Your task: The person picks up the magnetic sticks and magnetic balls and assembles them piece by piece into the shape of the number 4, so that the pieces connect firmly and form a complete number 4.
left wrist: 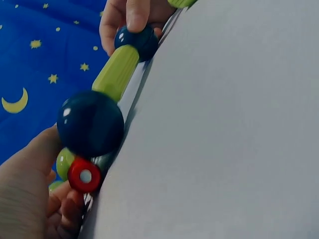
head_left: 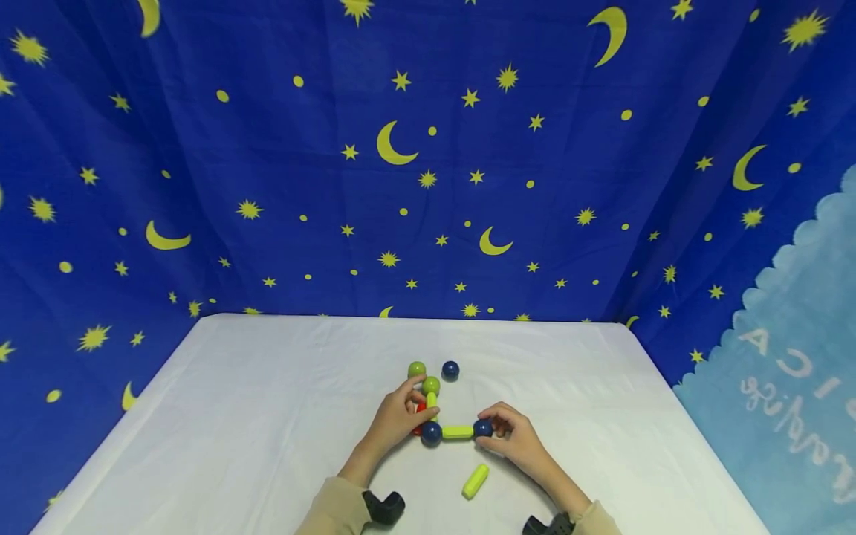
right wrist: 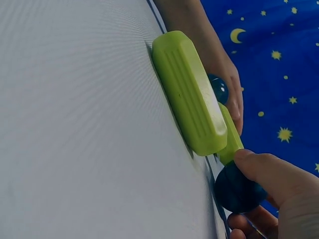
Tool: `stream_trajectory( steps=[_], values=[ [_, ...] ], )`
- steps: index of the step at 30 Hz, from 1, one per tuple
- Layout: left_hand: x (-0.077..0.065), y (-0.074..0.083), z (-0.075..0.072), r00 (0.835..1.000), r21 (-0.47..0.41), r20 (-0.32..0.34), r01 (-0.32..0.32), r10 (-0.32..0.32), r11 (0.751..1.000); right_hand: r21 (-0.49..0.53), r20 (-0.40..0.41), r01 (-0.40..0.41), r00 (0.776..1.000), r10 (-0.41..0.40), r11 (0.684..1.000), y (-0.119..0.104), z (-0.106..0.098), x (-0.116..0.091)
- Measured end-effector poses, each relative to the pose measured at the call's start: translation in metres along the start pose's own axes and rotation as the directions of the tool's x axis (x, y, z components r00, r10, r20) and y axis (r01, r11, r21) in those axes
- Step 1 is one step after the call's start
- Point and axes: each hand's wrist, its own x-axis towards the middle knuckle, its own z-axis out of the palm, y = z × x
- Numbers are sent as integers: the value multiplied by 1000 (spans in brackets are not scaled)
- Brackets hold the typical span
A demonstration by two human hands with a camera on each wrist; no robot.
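Observation:
A joined magnetic building shape lies on the table. Its corner is a dark blue ball (head_left: 431, 434), from which one lime rod (head_left: 458, 432) runs right to a second blue ball (head_left: 483, 429). Another lime rod (head_left: 432, 401) runs away from the corner to a green ball (head_left: 431, 386). My left hand (head_left: 394, 417) grips this far-running rod, thumb across it and index finger by the green ball. Beside it, partly hidden by the fingers, is a red rod (left wrist: 84, 175) with a pale round end. My right hand (head_left: 515, 435) pinches the second blue ball between thumb and fingers.
A loose lime rod (head_left: 475, 481) lies in front of the shape, nearer me. Beyond the hands are another green ball (head_left: 417, 369) and a separate blue ball (head_left: 451, 371). The white-covered table (head_left: 267, 394) ends at a blue star-patterned curtain (head_left: 441, 200).

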Motion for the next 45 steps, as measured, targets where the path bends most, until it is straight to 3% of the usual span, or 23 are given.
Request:
stream_trajectory(
  steps=[5, 12, 17, 22, 26, 31, 37, 45],
  values=[
    [2, -7, -3, 1000, -56, 12, -12, 13, 998, -19, -18, 10, 1000, -11, 1000, -1, -1, -2],
    [4, -13, -11, 1000, -90, 1, -1, 1, 996, -48, -155, 86, 984, -92, 995, 3, 0, -11],
    [5, -15, -19, 999, -139, 46, 25, -19, 990, -32, -195, 90, 976, -94, 995, 17, 5, -23],
    [5, -17, -22, 994, -185, 105, 55, -36, 981, 27, -138, 50, 989, -45, 998, 17, 14, -38],
    [4, -17, -23, 993, -197, 111, 54, -33, 979, 35, -67, 5, 998, -2, 999, 11, 22, -48],
    [3, -15, -21, 994, -172, 102, 45, -28, 984, -10, -23, -67, 997, 67, 998, 6, 31, -52],
    [2, -12, -20, 995, -138, 101, 37, -23, 990, -105, 50, -84, 995, 90, 991, 4, 35, -54],
    [3, -16, -17, 995, -119, 99, 38, -27, 992, -154, 59, -176, 981, 187, 972, 2, 32, -52]
  ],
)
